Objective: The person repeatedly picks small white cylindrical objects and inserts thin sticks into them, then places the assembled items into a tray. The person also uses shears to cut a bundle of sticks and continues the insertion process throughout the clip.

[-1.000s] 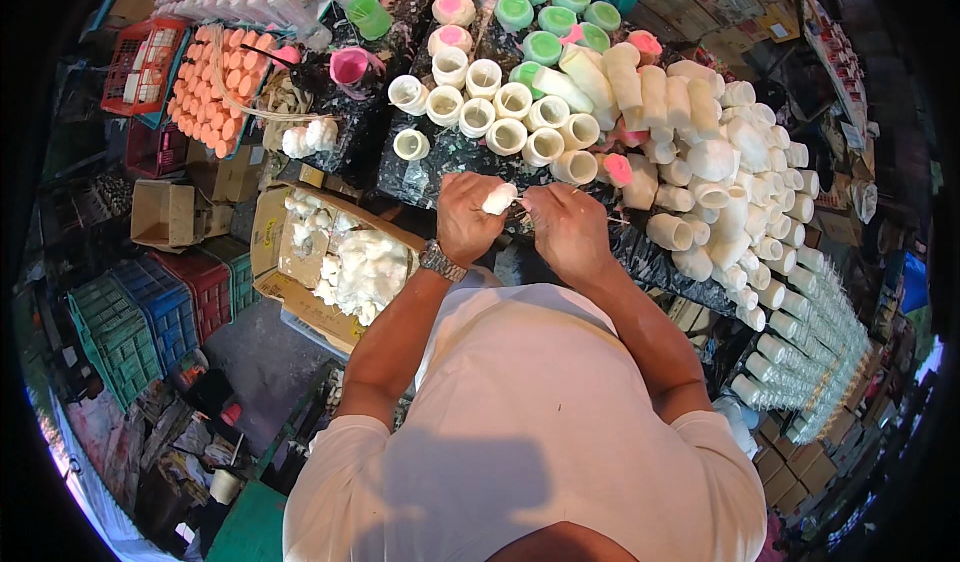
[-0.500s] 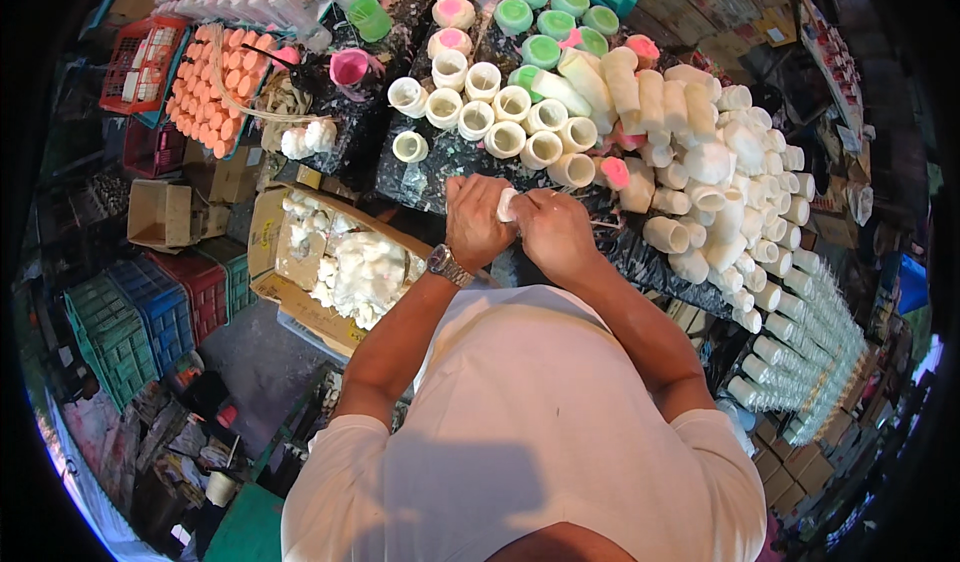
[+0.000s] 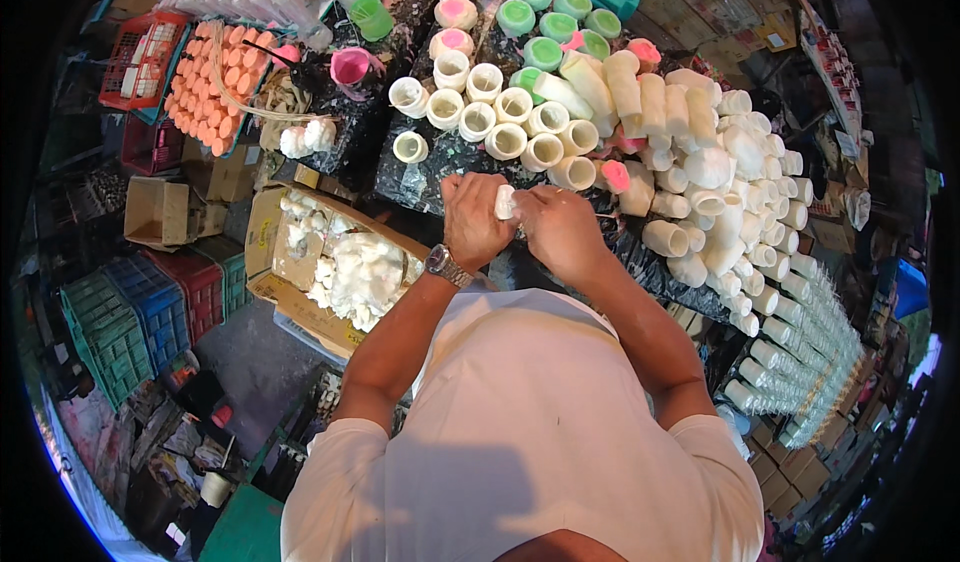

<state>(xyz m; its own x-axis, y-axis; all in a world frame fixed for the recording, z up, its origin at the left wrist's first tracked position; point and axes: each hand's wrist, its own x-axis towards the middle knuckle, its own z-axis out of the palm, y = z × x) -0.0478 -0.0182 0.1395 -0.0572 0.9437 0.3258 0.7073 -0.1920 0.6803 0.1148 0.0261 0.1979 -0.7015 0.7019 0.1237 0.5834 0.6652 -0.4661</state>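
At the front edge of the black-covered table, my left hand (image 3: 477, 220) is closed around a small white lump (image 3: 505, 203), whose top shows above the fingers. Its kind is not clear. Close against it on the right is my right hand (image 3: 562, 232), fingers bent in at the lump and slightly smeared by motion, so what they grip is hidden. Just beyond the hands stand several cream, hollow, cup-shaped moulds (image 3: 506, 142), open side up. A single cream mould (image 3: 410, 148) stands apart to the left.
Many cream tubes (image 3: 700, 167) are heaped at the right. Green-filled moulds (image 3: 516, 18) and a pink cup (image 3: 350, 67) stand farther back. Left of me is a cardboard box (image 3: 265, 224) of white scraps; stacked crates (image 3: 110, 327) stand on the floor. Orange pieces (image 3: 215, 82) fill a tray.
My right hand has shifted slightly right and down, and its fingers have turned. More of the white lump now shows above my left hand, which stays nearly in place.
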